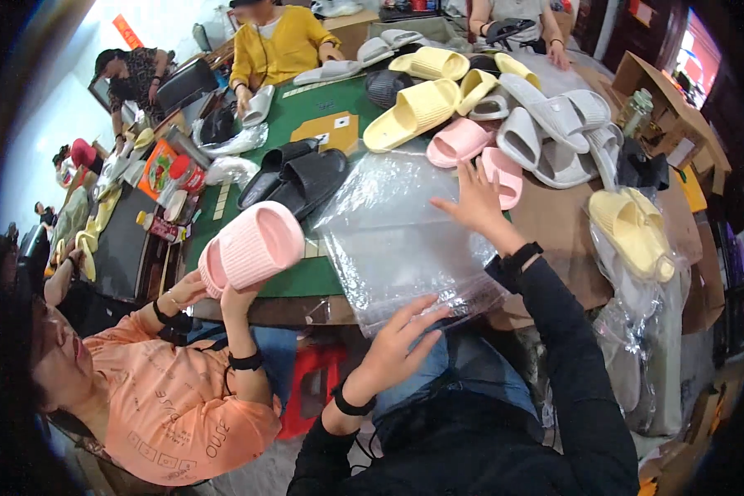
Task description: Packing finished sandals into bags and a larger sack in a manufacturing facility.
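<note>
My right hand [478, 202], fingers spread, reaches over the table toward a pair of pink slide slippers. Its fingertips overlap the edge of the nearer pink slipper [508, 183]; whether they touch it I cannot tell. The other pink slipper [455, 142] lies just beyond. Flat clear plastic bags [388, 207] lie under and between my hands. My left hand [395, 349] is open at the table's near edge, fingers stretched over the bags' lower border. Neither hand holds anything.
Yellow slippers [417, 114] and grey slippers [554, 116] are heaped at the back. Black slippers [318, 182] lie left of the bags. A co-worker in orange holds a pink slipper [260, 246] close on my left. Bagged yellow slippers [628, 231] sit right, beside a cardboard box [665, 99].
</note>
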Available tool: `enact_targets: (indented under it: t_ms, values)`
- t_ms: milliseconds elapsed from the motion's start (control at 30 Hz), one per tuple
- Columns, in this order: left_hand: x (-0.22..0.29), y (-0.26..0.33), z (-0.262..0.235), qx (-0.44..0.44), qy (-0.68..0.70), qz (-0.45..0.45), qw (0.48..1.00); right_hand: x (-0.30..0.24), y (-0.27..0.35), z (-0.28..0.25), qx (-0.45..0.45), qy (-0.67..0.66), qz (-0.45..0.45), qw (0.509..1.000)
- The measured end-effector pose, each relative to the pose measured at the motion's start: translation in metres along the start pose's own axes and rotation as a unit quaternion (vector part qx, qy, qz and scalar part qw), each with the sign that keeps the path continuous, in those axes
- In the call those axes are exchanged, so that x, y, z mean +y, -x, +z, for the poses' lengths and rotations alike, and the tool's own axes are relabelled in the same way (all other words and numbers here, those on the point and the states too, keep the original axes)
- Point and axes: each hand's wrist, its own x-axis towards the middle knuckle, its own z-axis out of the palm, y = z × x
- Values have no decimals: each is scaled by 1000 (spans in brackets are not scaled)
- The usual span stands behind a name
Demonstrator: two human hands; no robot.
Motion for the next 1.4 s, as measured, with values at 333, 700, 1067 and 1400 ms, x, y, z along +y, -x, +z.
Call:
enact_targets:
  t_ms: [333,700,1067,1400]
  values:
    - [-36,-20,-33,98,-41,-55,993,-7,-46,-3,-98,3,-4,995]
    - [-150,-75,-107,239,-136,-253,928,-9,101,-52,-243,-145,-352,892]
    - [-249,-120,-145,215,-215,-374,876,-33,135,-61,-162,-58,-414,894]
    - [-154,-135,-124,386,-61,-211,896,0,146,-24,-133,-97,-405,899]
